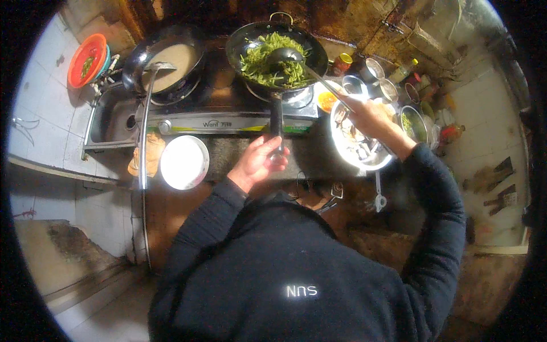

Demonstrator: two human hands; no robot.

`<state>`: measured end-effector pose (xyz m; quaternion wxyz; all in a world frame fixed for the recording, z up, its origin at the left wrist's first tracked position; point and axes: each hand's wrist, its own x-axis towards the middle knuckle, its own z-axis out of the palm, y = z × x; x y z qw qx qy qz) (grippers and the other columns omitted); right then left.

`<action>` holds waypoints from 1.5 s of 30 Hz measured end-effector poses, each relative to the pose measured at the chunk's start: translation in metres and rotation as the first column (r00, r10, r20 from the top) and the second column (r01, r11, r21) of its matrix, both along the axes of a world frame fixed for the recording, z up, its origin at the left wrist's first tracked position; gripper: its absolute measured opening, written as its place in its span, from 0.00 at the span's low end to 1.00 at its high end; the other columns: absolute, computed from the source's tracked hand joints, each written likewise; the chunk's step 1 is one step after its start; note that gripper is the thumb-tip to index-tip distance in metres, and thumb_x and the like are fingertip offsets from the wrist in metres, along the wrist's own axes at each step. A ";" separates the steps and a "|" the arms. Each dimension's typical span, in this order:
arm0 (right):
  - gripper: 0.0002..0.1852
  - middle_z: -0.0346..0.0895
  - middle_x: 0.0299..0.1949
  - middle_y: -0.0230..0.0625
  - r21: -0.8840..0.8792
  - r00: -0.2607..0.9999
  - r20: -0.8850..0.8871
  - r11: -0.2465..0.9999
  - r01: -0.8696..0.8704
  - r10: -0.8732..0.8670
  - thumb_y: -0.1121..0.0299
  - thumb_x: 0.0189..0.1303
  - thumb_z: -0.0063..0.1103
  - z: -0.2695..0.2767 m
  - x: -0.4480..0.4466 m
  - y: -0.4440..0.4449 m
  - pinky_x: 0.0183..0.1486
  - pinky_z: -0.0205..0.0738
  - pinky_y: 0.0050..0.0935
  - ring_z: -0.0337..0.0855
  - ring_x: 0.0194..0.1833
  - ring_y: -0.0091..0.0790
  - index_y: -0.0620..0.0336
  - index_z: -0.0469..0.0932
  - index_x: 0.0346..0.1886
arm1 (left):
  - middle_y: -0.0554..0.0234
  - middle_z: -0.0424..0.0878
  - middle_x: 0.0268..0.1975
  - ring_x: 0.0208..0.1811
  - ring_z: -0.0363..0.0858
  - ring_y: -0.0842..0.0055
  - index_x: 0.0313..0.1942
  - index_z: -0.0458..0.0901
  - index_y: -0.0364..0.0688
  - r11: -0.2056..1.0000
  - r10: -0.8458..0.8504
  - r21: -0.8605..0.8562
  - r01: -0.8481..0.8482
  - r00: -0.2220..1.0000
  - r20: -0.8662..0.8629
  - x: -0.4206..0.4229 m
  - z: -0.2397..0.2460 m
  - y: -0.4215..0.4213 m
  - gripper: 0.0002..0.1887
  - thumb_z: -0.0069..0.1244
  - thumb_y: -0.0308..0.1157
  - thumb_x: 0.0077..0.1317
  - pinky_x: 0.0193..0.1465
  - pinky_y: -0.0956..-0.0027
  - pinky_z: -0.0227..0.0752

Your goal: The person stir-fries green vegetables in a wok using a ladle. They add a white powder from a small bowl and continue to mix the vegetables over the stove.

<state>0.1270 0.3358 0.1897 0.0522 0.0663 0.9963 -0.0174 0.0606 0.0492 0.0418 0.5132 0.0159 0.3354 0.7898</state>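
At the end of the wok's black handle (277,113), my left hand (260,159) is wrapped with the thumb on top. The dark wok (318,50) sits on the right burner and holds chopped green vegetables (275,42). Gripped in my right hand (371,116) is the handle of a cooking ladle (322,81). Its dark bowl rests upside down over the greens. Beneath my right forearm stands a shiny metal basin (339,149) with pale and dark food pieces, partly hidden.
A second wok (132,72) with cloudy liquid and a metal ladle (148,104) sits on the gas stove's (188,124) left burner. Nearby are a sink (109,113), orange basin (76,68), cloth (147,156) and white plate (185,162). Jars and metal bowls (388,89) crowd the right.
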 end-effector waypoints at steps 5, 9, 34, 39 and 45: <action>0.28 0.81 0.39 0.57 -0.363 0.953 -0.229 0.926 0.106 -0.199 0.76 0.56 0.49 -0.026 -0.021 -0.005 0.44 0.77 0.47 0.84 0.43 0.55 0.59 0.70 0.64 | 0.58 0.83 0.35 0.29 0.84 0.71 0.43 0.75 0.44 1.000 -0.020 0.016 0.020 1.000 -0.003 -0.001 0.000 0.003 0.09 0.51 0.39 0.72 0.30 0.66 0.79; 0.24 0.83 0.36 0.48 -0.582 0.949 -0.047 0.780 0.228 -0.312 0.70 0.60 0.55 -0.070 -0.064 0.005 0.33 0.79 0.35 0.84 0.32 0.38 0.62 0.72 0.61 | 0.57 0.83 0.36 0.30 0.84 0.71 0.44 0.74 0.44 1.000 -0.015 0.014 0.015 1.000 0.002 -0.001 -0.003 -0.001 0.09 0.51 0.39 0.72 0.30 0.66 0.79; 0.32 0.82 0.41 0.52 -0.181 0.994 -0.069 0.979 -0.092 0.080 0.80 0.53 0.53 0.006 0.052 0.004 0.48 0.76 0.38 0.85 0.43 0.47 0.51 0.72 0.66 | 0.56 0.83 0.35 0.30 0.84 0.71 0.43 0.75 0.43 1.000 0.003 -0.006 -0.003 1.000 -0.009 -0.002 -0.004 0.000 0.09 0.52 0.38 0.71 0.29 0.67 0.80; 0.35 0.82 0.42 0.51 -0.462 0.989 0.131 0.887 0.003 0.064 0.81 0.51 0.53 0.064 0.073 -0.006 0.46 0.76 0.35 0.85 0.42 0.39 0.52 0.71 0.67 | 0.57 0.83 0.36 0.29 0.84 0.71 0.44 0.74 0.43 1.000 0.006 0.010 -0.006 1.000 -0.020 -0.001 -0.004 -0.001 0.09 0.52 0.38 0.71 0.29 0.68 0.79; 0.33 0.81 0.47 0.55 -0.128 0.998 0.053 0.991 0.047 -0.040 0.79 0.54 0.48 -0.005 0.000 0.013 0.47 0.77 0.41 0.85 0.44 0.49 0.52 0.69 0.68 | 0.57 0.83 0.36 0.29 0.84 0.72 0.44 0.74 0.43 1.000 0.007 0.011 -0.007 1.000 -0.024 -0.001 -0.006 -0.002 0.10 0.51 0.38 0.71 0.30 0.68 0.79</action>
